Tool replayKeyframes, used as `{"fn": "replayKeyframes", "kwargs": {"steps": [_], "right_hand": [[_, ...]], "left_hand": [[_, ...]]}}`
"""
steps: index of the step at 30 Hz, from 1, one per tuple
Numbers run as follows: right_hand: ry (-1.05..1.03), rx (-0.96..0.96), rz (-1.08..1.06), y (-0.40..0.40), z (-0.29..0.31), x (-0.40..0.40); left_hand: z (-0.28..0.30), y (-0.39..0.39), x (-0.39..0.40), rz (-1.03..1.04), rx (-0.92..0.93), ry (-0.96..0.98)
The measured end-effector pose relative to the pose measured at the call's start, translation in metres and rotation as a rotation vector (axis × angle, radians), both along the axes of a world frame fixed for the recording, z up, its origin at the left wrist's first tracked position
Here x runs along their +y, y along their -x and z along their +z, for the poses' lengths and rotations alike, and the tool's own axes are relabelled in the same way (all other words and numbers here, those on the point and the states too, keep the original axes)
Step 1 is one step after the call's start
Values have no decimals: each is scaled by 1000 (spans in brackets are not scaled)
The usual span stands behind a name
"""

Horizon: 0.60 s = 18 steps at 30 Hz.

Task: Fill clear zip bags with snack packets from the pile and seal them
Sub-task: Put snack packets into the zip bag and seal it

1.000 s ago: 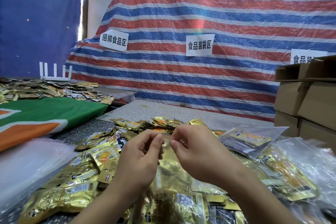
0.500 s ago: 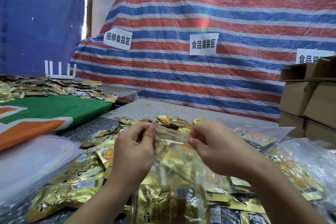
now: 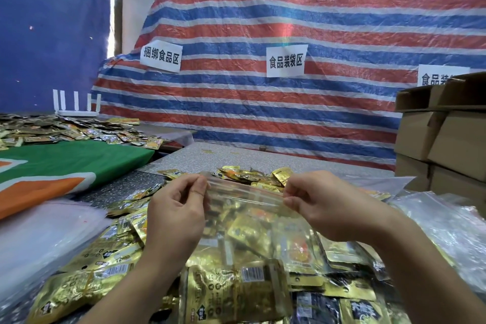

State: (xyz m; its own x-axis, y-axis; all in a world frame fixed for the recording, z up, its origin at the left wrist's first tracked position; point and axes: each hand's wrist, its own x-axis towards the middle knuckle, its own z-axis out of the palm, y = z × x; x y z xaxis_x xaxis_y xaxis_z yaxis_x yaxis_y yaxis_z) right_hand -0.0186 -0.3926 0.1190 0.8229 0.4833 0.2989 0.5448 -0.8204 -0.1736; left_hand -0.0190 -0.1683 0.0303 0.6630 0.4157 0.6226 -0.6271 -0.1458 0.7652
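I hold a clear zip bag (image 3: 249, 223) upright in front of me, filled with gold snack packets. My left hand (image 3: 176, 213) pinches the left end of its zip strip. At the right end of the same strip, my right hand (image 3: 326, 205) pinches it between thumb and fingers. The strip stretches taut between the two hands. Under and around the bag lies the pile of gold snack packets (image 3: 105, 265), spread over the grey speckled table (image 3: 210, 158).
A stack of empty clear bags (image 3: 39, 239) lies at my left. Filled clear bags (image 3: 447, 223) lie at my right, with stacked cardboard boxes (image 3: 444, 137) behind them. A green and orange cloth (image 3: 60, 166) and more packets (image 3: 73, 131) cover the table to the left.
My hands, close together at the strip's middle a second ago, have slid apart along it to the bag's two ends.
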Motion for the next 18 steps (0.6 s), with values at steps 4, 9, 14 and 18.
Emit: {"fn": "replayKeyframes", "kwargs": {"steps": [4,9,14,18], "right_hand": [[-14,9,16,0,1,-2],[-44,-8,45,-1,2,-6],[-100,1,110,-2,2,-6],[-152,-16,184,-1,5,-7]], "left_hand": [[0,0,1,2,-22,-11],[1,-2,0,0,-28,-3],[4,0,1,-15,-29,21],[7,-1,3,-90,24,70]]}}
